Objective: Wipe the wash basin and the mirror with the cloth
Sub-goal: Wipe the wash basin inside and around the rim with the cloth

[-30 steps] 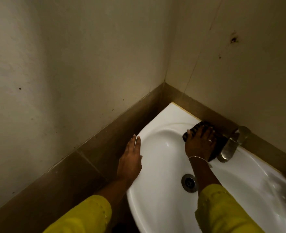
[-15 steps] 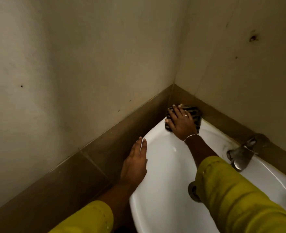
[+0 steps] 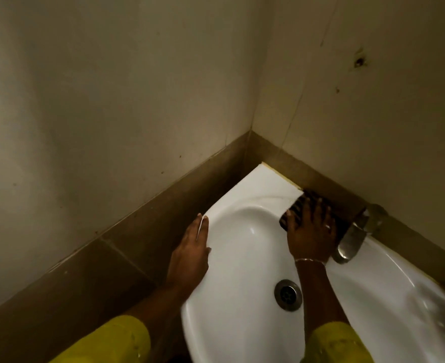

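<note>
My right hand [image 3: 311, 235] pressed the dark cloth [image 3: 298, 209] flat on the basin [image 3: 242, 258] rim beside the tap [image 3: 352, 239]; my left hand [image 3: 190, 254] rested flat-fingered on the rim's left edge

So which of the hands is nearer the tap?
Right. The right hand presses the cloth just beside the tap; the left hand rests on the wash basin's opposite rim, across the bowl.

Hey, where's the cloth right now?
In the head view the cloth lies on the back rim of the basin, right of centre, pressed flat under the right hand, just left of the tap.
</note>
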Demonstrator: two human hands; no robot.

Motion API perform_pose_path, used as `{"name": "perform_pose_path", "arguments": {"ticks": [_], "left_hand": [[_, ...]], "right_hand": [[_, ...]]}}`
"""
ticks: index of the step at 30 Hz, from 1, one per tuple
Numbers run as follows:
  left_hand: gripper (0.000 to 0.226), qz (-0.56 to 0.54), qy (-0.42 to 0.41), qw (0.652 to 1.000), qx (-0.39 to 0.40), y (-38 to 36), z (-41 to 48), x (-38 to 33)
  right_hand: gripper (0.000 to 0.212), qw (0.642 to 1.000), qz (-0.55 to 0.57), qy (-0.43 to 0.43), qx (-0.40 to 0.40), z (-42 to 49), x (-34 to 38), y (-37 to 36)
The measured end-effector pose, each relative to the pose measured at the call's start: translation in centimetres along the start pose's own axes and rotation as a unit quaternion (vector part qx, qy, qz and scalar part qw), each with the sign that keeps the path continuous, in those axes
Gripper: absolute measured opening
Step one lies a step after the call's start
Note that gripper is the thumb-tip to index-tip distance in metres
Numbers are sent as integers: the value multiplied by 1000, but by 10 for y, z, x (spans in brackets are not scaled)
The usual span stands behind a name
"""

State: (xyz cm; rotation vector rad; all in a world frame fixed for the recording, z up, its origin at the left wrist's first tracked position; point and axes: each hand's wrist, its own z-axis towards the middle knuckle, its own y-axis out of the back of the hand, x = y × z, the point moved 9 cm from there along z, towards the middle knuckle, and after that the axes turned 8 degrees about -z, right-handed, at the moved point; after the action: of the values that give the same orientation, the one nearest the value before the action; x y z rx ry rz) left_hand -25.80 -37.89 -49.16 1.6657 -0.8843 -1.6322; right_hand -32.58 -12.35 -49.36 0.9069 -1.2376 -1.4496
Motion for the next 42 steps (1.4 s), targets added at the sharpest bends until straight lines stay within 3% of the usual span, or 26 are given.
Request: {"name": "perform_pose_path", "arguments": {"ticks": [4,12,19,23,28,33,42], "left_hand": [[67,-7,-3,1000,0,0,0,0],[64,16,-3,1000,0,-5,3,5],[67,16,9,1000,3,-8,-1,3],[69,-12,36,999,-9,-1,4,11],[67,-13,43,999,-5,0,1,10],[67,-29,56,998,-8,-2,0,13],[68,-52,75,996,-3,-3,2,16]], "right_hand": [[74,999,20,-46,21,5,17,-2],[72,997,32,32,58,45,118,-6],[58,973,65,220,28,-5,174,-2],[59,960,51,274,41,-8,176,-2],[63,986,-62,151,36,-2,88,-12],[78,996,-90,6,13,-36,9,-1],[71,999,-45,-16,-24,-29,19,1]]}}
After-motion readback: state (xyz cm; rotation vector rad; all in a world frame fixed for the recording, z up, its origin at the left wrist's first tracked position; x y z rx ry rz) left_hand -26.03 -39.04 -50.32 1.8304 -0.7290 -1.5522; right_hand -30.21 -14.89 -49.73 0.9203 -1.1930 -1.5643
